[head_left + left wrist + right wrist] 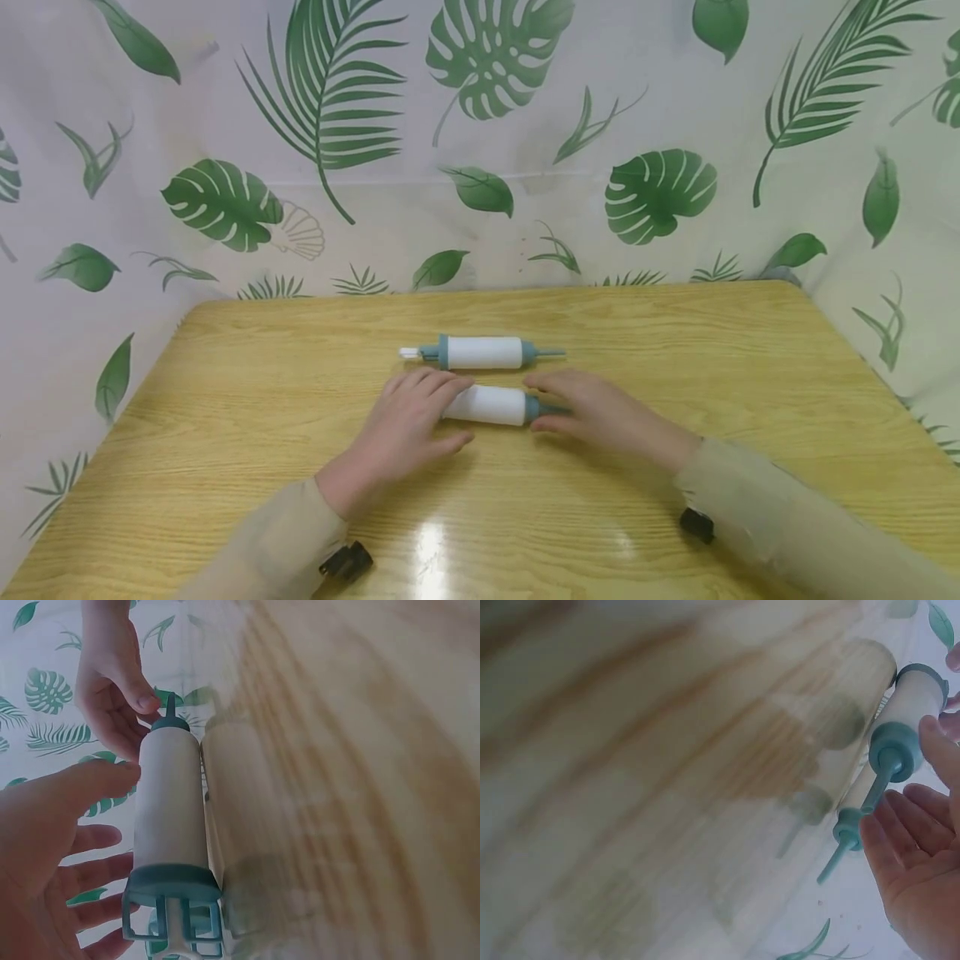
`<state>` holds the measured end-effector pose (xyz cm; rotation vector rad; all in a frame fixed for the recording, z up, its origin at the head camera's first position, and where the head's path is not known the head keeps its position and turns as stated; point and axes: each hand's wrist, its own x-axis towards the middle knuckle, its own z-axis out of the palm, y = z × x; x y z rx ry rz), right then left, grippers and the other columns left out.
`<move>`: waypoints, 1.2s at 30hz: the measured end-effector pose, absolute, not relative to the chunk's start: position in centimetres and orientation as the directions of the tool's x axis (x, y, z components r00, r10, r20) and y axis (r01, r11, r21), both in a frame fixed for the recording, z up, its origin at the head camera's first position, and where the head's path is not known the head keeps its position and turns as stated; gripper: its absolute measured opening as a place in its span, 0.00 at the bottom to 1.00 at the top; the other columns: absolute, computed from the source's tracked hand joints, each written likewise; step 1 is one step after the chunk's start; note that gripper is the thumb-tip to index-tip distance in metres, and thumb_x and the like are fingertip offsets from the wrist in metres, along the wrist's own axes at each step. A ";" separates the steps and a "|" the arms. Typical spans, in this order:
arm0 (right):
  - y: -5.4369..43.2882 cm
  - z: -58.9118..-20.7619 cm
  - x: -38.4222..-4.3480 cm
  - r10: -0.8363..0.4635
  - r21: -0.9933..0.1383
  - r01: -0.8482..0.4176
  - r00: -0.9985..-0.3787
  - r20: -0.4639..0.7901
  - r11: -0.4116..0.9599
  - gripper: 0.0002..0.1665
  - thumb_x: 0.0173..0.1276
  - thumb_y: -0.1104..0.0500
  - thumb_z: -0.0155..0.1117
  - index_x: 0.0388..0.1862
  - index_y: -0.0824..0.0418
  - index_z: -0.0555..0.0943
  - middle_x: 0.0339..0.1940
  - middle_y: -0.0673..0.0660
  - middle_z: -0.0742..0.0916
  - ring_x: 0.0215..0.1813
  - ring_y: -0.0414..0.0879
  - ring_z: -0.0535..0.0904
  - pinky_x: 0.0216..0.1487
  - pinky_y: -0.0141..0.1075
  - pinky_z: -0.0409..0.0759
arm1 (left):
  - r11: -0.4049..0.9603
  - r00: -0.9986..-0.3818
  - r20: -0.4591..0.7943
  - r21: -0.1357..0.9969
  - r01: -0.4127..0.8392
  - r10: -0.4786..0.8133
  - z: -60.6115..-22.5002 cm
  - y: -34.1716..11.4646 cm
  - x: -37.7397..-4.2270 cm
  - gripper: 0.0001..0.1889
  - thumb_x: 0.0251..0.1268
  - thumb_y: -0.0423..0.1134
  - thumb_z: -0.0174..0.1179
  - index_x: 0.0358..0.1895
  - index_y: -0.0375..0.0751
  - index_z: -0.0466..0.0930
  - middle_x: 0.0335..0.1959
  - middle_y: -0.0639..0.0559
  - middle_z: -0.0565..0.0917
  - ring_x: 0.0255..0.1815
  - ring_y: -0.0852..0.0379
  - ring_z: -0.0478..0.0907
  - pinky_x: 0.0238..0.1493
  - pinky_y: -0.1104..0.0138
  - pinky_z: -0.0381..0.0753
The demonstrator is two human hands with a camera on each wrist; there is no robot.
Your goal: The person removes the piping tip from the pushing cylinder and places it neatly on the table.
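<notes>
Two white hand pumps with teal ends and thin nozzles lie on the wooden table, one behind the other. Over the handle end of the near pump (491, 406) is my left hand (408, 421). Its thumb stands apart from the fingers, and in the left wrist view the hand (45, 855) is spread beside the white barrel (171, 802). At the nozzle end, my right hand (600, 412) has thumb and fingers on either side of the nozzle (877, 787), not closed round it; whether they touch it cannot be told. The far pump (483, 352) lies just beyond both hands, untouched.
The wooden table (262, 375) reaches back to a white cloth (375, 225) printed with green leaves, which also hangs at both sides. A dark device (347, 562) sits under the left wrist and another (697, 525) under the right.
</notes>
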<state>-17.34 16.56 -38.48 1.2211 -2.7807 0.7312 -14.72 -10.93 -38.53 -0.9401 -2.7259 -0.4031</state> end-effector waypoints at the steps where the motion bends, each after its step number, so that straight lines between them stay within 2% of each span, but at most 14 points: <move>1: 16.5 -38.5 -17.4 -0.694 -0.416 -0.698 -0.694 0.192 0.583 0.32 0.58 0.53 0.72 0.58 0.67 0.77 0.55 0.60 0.82 0.55 0.53 0.78 0.56 0.45 0.76 | 0.756 -0.766 0.304 0.179 0.630 0.566 -38.5 -10.8 -14.8 0.31 0.54 0.54 0.68 0.61 0.49 0.74 0.55 0.54 0.77 0.57 0.52 0.70 0.59 0.57 0.65; 8: 16.1 -38.7 -17.9 -0.710 -0.443 -0.683 -0.691 0.136 0.580 0.25 0.62 0.56 0.69 0.55 0.66 0.78 0.51 0.58 0.84 0.52 0.49 0.80 0.52 0.41 0.78 | 0.755 -0.753 0.321 0.149 0.638 0.574 -38.3 -9.9 -15.6 0.25 0.51 0.53 0.71 0.52 0.49 0.81 0.42 0.57 0.77 0.47 0.55 0.71 0.49 0.61 0.68; 12: 15.9 -38.8 -18.0 -0.704 -0.462 -0.666 -0.700 0.119 0.585 0.23 0.63 0.57 0.69 0.54 0.65 0.79 0.50 0.57 0.84 0.51 0.47 0.80 0.51 0.40 0.79 | 0.736 -0.752 0.313 0.193 0.649 0.580 -38.4 -9.5 -16.0 0.22 0.47 0.50 0.74 0.47 0.50 0.82 0.40 0.57 0.77 0.43 0.56 0.72 0.45 0.63 0.70; 15: 15.9 -38.9 -18.1 -0.706 -0.465 -0.663 -0.700 0.109 0.586 0.23 0.63 0.57 0.68 0.54 0.66 0.79 0.50 0.57 0.84 0.50 0.47 0.80 0.50 0.40 0.79 | 0.718 -0.750 0.291 0.227 0.658 0.595 -38.6 -9.4 -16.3 0.22 0.46 0.49 0.74 0.46 0.48 0.82 0.41 0.56 0.79 0.42 0.56 0.74 0.43 0.64 0.72; 22: 16.0 -39.0 -18.3 -0.729 -0.462 -0.672 -0.681 0.076 0.579 0.25 0.62 0.56 0.70 0.55 0.67 0.79 0.49 0.57 0.85 0.47 0.45 0.81 0.46 0.37 0.80 | 0.696 -0.748 0.237 0.275 0.664 0.620 -38.8 -9.4 -16.4 0.26 0.45 0.46 0.75 0.51 0.45 0.79 0.46 0.53 0.81 0.45 0.54 0.77 0.48 0.60 0.75; 36: 16.1 -39.2 -17.8 -0.705 -0.512 -0.622 -0.708 0.045 0.592 0.28 0.63 0.53 0.68 0.58 0.68 0.78 0.51 0.59 0.84 0.50 0.48 0.80 0.48 0.40 0.80 | 0.666 -0.726 0.276 0.290 0.687 0.629 -39.6 -9.7 -16.4 0.29 0.41 0.39 0.76 0.52 0.45 0.79 0.47 0.52 0.82 0.45 0.54 0.78 0.49 0.60 0.76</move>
